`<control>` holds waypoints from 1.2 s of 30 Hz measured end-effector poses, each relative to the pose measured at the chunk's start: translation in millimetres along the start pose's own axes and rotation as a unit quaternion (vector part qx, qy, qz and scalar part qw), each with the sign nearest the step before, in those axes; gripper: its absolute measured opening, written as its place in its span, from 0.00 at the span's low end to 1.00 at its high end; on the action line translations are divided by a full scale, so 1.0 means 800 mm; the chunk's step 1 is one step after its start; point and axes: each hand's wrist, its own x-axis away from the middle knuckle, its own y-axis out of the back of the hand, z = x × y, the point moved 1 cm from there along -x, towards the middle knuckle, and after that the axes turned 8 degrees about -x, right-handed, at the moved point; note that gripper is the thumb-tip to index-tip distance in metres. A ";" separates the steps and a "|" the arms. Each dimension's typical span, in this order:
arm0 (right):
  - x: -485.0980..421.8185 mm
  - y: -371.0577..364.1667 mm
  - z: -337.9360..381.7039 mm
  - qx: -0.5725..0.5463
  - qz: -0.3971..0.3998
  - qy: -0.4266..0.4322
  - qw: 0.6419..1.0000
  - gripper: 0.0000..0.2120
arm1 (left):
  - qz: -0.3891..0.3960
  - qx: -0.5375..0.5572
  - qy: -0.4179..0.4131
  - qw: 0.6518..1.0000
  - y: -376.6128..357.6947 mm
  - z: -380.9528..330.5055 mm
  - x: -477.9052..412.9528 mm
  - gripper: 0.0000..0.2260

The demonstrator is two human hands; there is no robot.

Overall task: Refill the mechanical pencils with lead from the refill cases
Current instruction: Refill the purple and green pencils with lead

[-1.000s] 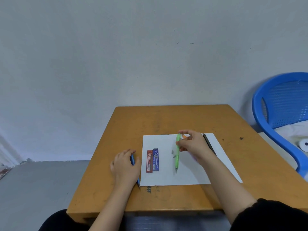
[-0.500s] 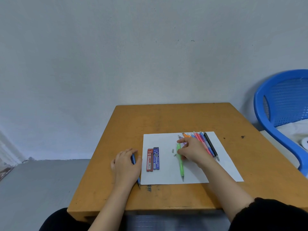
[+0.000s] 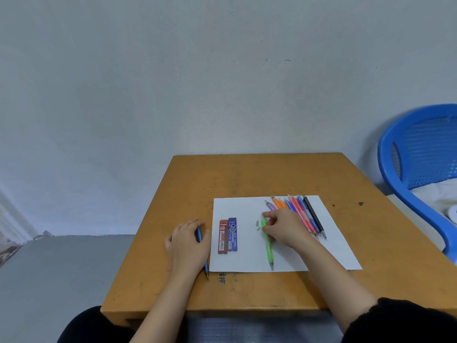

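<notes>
Right hand (image 3: 284,229): fingers curled onto the top end of the green pencil (image 3: 268,248), which looked like a light pinch. The pencil lay flat on the paper sheet (image 3: 237,209), tip toward the person. My guess is the grip sat at the cap end because that's where lead goes in. Two small grey bits (image 3: 257,225) lay just beside that end, likely pulled cap or eraser parts, but too small to confirm.

Left hand (image 3: 189,243) was closed round the blue pencil (image 3: 205,267) and resting on the worktop (image 3: 247,174) just off the sheet's left edge, tip poking out toward the person. It looked parked.

Red refill case (image 3: 223,237) and blue refill case (image 3: 232,235) lay side by side, touching, on the sheet between the two hands, both within easy reach. I couldn't tell whether either was open.

The other pencils (image 3: 304,216) sat in a tight row just right of the right hand, probably the queue. The white sheet likely served to catch dropped lead.
</notes>
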 end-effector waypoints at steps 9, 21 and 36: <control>-0.002 0.000 -0.002 -0.006 -0.001 0.017 1.000 0.21 | -0.001 0.001 0.001 1.000 0.000 0.000 0.000 0.13; 0.006 -0.005 0.010 0.033 -0.053 0.079 0.995 0.21 | -0.001 -0.039 -0.020 0.999 -0.007 -0.002 0.002 0.16; 0.003 -0.060 0.055 0.216 0.092 0.214 0.948 0.34 | -0.004 0.070 -0.088 0.994 -0.006 -0.007 0.005 0.22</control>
